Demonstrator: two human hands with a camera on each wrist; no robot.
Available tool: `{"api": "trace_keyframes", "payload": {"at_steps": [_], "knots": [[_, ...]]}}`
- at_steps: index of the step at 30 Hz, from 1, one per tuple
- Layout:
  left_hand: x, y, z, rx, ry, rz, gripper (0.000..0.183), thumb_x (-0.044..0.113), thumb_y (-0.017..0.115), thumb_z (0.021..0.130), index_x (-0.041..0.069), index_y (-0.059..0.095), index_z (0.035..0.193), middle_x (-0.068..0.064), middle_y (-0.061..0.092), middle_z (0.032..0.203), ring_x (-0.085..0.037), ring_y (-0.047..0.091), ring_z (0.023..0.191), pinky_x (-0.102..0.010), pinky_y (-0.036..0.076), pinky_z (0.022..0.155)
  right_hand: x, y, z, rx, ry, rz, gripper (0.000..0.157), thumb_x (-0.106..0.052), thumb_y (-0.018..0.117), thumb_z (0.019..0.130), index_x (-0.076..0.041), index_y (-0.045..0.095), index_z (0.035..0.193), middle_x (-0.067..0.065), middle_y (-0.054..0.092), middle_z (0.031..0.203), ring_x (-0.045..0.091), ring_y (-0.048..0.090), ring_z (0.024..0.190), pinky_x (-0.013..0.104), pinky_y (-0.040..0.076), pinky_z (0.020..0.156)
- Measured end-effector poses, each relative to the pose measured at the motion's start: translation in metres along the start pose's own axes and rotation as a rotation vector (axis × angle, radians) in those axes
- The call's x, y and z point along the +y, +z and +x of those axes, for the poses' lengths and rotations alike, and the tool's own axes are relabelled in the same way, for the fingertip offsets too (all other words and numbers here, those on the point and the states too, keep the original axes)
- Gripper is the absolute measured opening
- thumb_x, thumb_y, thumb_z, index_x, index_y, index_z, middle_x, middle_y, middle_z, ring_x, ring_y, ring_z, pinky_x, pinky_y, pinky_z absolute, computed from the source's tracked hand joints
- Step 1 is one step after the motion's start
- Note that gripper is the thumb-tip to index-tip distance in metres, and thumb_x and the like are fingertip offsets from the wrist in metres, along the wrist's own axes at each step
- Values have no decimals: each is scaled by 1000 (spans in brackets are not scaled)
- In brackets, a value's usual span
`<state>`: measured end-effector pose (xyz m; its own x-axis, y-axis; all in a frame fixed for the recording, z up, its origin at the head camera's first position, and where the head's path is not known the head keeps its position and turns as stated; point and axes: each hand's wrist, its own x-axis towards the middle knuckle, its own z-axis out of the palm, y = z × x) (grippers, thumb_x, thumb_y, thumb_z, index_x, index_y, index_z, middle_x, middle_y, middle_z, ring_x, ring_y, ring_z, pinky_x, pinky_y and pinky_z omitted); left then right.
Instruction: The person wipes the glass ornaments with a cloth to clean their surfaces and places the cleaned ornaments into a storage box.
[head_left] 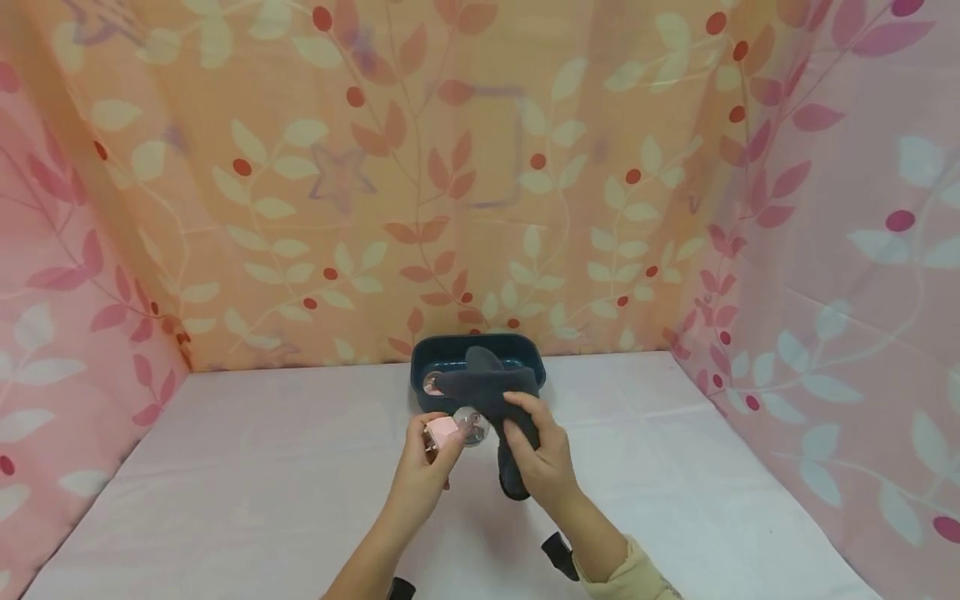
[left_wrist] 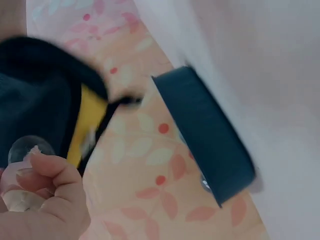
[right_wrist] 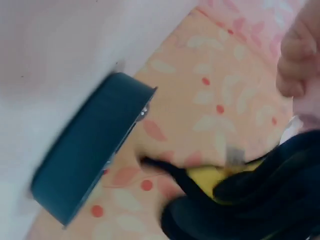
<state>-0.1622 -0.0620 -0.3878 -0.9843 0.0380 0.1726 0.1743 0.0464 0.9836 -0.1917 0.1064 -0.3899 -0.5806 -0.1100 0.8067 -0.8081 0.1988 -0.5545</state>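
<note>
My left hand (head_left: 426, 462) pinches a small clear globe (head_left: 472, 426) on a pink base (head_left: 441, 431). In the left wrist view that globe (left_wrist: 31, 148) stands above the curled fingertips. My right hand (head_left: 546, 454) grips a soft dark cloth item (head_left: 487, 390), thumb in front of it. It has a rounded flap on top and a long end hanging down. Both wrist views show a yellow part (left_wrist: 89, 122) on it and a black strip sticking out. The globe overlaps its lower edge in the head view.
Behind the hands, a dark teal tray (head_left: 420, 350) stands on the white cloth near the patterned back wall. Another clear ball (head_left: 432, 383) with some pink lies inside at its left. Patterned cloth also hangs on both sides. Black wrist straps (head_left: 559, 556) sit behind the hands.
</note>
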Motion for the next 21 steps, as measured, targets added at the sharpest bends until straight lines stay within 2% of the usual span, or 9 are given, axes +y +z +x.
{"api": "trace_keyframes", "payload": {"at_steps": [2,4,6,9,11,13,15,18,21], "knots": [[1,2,0,-10,18,-2,47,17,58,97,-1,32,131,-10,49,94,-14,44,60,-24,42,53,3,5,-1,-20,-141,-38,44,14,57,80,-6,56,120,19,61,105,19,58,83,29,51,68],[1,4,-1,-27,39,-6,44,15,57,98,-2,31,130,-10,49,93,-13,44,60,-24,42,54,7,8,-2,-31,-172,-36,45,14,57,79,-6,56,120,18,61,104,20,58,81,29,50,67],[2,4,-2,-43,54,-19,42,14,55,98,-1,31,129,-9,48,92,-14,45,61,-24,43,55,11,7,-3,-23,-91,-12,41,12,55,84,-6,55,121,18,61,104,17,59,81,27,51,66],[3,2,-3,-47,63,-53,40,13,55,98,-2,32,126,-10,46,88,-13,45,62,-23,44,56,15,2,-5,-6,115,86,33,8,51,92,-3,54,123,16,61,109,11,61,85,25,53,66],[3,1,-3,-30,54,-84,38,14,53,98,-2,33,126,-11,47,86,-13,46,62,-23,45,56,13,-1,-6,27,209,153,31,6,49,95,-1,53,125,12,57,114,10,60,92,24,54,70],[2,1,-3,-3,42,-114,36,16,52,100,-3,34,124,-11,49,84,-11,49,59,-23,48,58,10,-2,-7,72,215,177,30,7,48,95,0,52,125,7,55,116,9,59,94,22,53,73],[0,2,-3,10,38,-131,33,18,49,101,-4,35,122,-10,52,84,-11,54,57,-23,51,60,6,-1,-8,101,150,153,33,11,48,93,1,51,124,6,55,115,10,58,94,22,52,74],[-2,5,-2,17,40,-165,33,19,46,103,-7,37,121,-11,58,86,-13,63,62,-26,54,64,1,6,-10,78,52,66,37,13,51,88,-1,52,123,11,59,112,12,58,91,24,52,73],[-3,8,-2,10,25,-204,37,17,51,101,-8,36,124,-18,62,96,-23,69,78,-28,55,69,0,12,-10,48,92,52,37,11,53,90,-3,52,124,18,60,112,14,59,89,26,52,72]]}}
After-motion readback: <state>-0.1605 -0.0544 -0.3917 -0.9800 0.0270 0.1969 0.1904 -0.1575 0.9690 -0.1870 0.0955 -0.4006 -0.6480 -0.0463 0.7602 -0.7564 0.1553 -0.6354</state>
